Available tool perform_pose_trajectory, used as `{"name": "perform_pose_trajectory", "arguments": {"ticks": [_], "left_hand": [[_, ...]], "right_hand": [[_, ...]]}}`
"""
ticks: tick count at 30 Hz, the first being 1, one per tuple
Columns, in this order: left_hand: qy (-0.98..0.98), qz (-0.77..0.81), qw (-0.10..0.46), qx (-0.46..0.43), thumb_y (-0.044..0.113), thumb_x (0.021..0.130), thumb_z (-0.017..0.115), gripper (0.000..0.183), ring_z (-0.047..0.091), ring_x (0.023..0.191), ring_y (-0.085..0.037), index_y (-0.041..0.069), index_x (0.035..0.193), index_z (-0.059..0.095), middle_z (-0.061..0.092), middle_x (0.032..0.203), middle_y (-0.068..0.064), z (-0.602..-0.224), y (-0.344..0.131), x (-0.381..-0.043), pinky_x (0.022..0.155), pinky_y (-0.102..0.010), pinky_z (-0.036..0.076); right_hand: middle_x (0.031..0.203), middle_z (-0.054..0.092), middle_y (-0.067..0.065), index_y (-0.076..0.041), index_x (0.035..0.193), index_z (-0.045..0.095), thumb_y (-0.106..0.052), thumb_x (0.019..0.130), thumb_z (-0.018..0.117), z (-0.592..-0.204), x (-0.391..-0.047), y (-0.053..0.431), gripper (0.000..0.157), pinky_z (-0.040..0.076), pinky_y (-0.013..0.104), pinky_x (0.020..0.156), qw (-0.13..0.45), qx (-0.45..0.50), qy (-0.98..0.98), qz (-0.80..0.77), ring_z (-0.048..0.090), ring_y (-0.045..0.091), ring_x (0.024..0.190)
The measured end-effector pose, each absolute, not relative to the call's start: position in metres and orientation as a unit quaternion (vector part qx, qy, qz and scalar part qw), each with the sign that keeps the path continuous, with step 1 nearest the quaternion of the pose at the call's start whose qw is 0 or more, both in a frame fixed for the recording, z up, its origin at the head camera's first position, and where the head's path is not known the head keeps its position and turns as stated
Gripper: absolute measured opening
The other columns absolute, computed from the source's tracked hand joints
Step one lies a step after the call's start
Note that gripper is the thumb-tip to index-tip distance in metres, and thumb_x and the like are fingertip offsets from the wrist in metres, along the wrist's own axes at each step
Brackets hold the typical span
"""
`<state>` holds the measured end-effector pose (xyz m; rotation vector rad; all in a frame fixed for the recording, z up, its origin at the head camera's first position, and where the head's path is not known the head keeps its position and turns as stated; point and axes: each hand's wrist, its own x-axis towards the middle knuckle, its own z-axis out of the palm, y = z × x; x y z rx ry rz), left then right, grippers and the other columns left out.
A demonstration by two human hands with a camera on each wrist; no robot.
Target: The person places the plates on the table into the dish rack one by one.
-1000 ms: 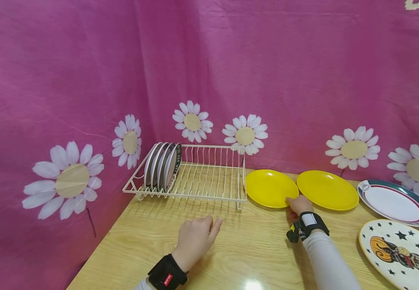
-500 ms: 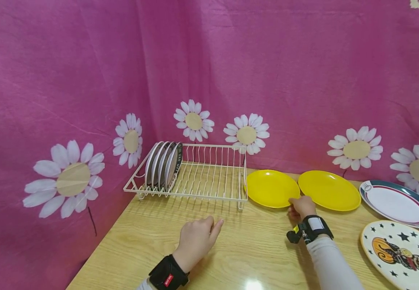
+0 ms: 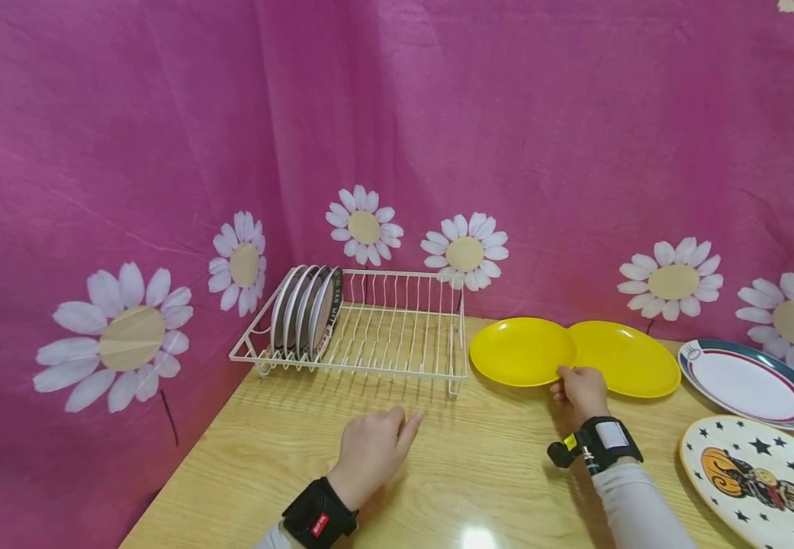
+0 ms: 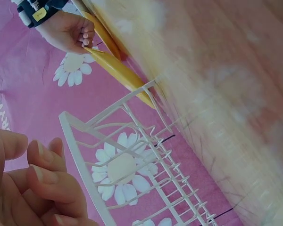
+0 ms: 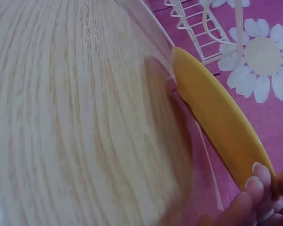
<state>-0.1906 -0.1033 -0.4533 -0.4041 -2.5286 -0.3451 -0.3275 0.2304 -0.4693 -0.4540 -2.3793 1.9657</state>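
Note:
My right hand (image 3: 583,392) pinches the near right rim of a yellow plate (image 3: 522,351), thumb on top and fingers beneath. From the right wrist view, that plate (image 5: 219,120) tilts with its near edge raised and its underside showing. Part of it overlaps a second yellow plate (image 3: 633,364), which lies on the table. Over the table's front part hovers my left hand (image 3: 371,456), fingers loosely curled around nothing. Beyond it stands a white wire dish rack (image 3: 386,371); several dark-rimmed plates (image 3: 328,313) stand upright in its left slots.
At the right lies a white plate with a dark green rim (image 3: 753,381). Nearer is a cream plate with black stars and a pumpkin picture (image 3: 757,469). The wooden table (image 3: 465,465) meets a pink flowered cloth (image 3: 541,152) at the back and left.
My right hand has lifted the near edge of the yellow plate and shifted it right, over the second yellow plate's edge. The left hand has barely moved.

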Motion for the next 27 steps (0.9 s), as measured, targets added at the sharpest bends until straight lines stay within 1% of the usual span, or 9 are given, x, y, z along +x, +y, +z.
{"name": "perform_pose_trajectory", "arguments": {"ticks": [7, 11, 15, 17, 20, 24, 27], "left_hand": [[-0.942, -0.137, 0.27, -0.145, 0.042, 0.098, 0.052, 0.047, 0.015, 0.042, 0.001, 0.021, 0.058, 0.04, 0.022, 0.05, 0.015, -0.447, -0.106, -0.196, 0.042, -0.016, 0.008], [-0.932, -0.133, 0.304, -0.148, 0.041, 0.097, 0.055, 0.047, 0.014, 0.043, 0.001, 0.021, 0.058, 0.039, 0.02, 0.051, 0.014, -0.44, -0.108, -0.205, 0.042, -0.015, 0.007], [-0.922, -0.136, 0.329, -0.153, 0.039, 0.096, 0.058, 0.046, 0.013, 0.044, 0.0, 0.02, 0.058, 0.039, 0.019, 0.051, 0.014, -0.43, -0.112, -0.217, 0.043, -0.016, 0.006], [-0.922, -0.153, 0.322, -0.154, 0.038, 0.097, 0.056, 0.046, 0.014, 0.044, 0.0, 0.019, 0.059, 0.039, 0.02, 0.052, 0.013, -0.424, -0.114, -0.224, 0.043, -0.017, 0.007], [-0.924, -0.19, 0.298, -0.149, 0.038, 0.099, 0.053, 0.046, 0.016, 0.043, -0.002, 0.018, 0.06, 0.039, 0.022, 0.051, 0.012, -0.414, -0.116, -0.233, 0.043, -0.018, 0.009], [-0.924, -0.23, 0.274, -0.134, 0.04, 0.101, 0.048, 0.047, 0.02, 0.042, -0.005, 0.017, 0.061, 0.04, 0.025, 0.051, 0.009, -0.402, -0.119, -0.245, 0.043, -0.02, 0.012], [-0.921, -0.263, 0.258, -0.123, 0.041, 0.102, 0.046, 0.048, 0.022, 0.043, -0.007, 0.017, 0.06, 0.039, 0.028, 0.051, 0.008, -0.396, -0.121, -0.255, 0.044, -0.021, 0.014]], "right_hand": [[0.054, 0.058, -0.006, 0.009, 0.105, 0.053, -0.021, 0.102, 0.044, -0.456, -0.32, 0.238, 0.032, 0.05, 0.023, 0.051, 0.03, -0.14, -0.758, 0.637, 0.053, 0.007, 0.049], [0.056, 0.058, -0.007, 0.006, 0.106, 0.053, -0.025, 0.102, 0.044, -0.441, -0.314, 0.24, 0.033, 0.052, 0.023, 0.054, 0.053, -0.136, -0.752, 0.642, 0.054, 0.006, 0.051], [0.056, 0.058, -0.009, 0.003, 0.102, 0.053, -0.028, 0.102, 0.045, -0.427, -0.31, 0.239, 0.032, 0.053, 0.023, 0.055, 0.069, -0.127, -0.746, 0.651, 0.055, 0.006, 0.052], [0.056, 0.058, -0.009, 0.002, 0.1, 0.053, -0.029, 0.102, 0.046, -0.422, -0.307, 0.237, 0.032, 0.053, 0.023, 0.055, 0.075, -0.119, -0.742, 0.655, 0.055, 0.006, 0.051], [0.057, 0.059, -0.008, 0.003, 0.1, 0.054, -0.03, 0.102, 0.047, -0.414, -0.302, 0.233, 0.034, 0.053, 0.023, 0.055, 0.081, -0.107, -0.737, 0.662, 0.055, 0.007, 0.052], [0.06, 0.059, -0.007, 0.001, 0.103, 0.056, -0.034, 0.101, 0.049, -0.404, -0.292, 0.225, 0.036, 0.053, 0.022, 0.057, 0.081, -0.09, -0.733, 0.669, 0.055, 0.009, 0.054], [0.061, 0.06, -0.007, 0.0, 0.101, 0.058, -0.036, 0.1, 0.05, -0.395, -0.285, 0.215, 0.036, 0.054, 0.022, 0.059, 0.077, -0.067, -0.737, 0.668, 0.056, 0.01, 0.056]]}}
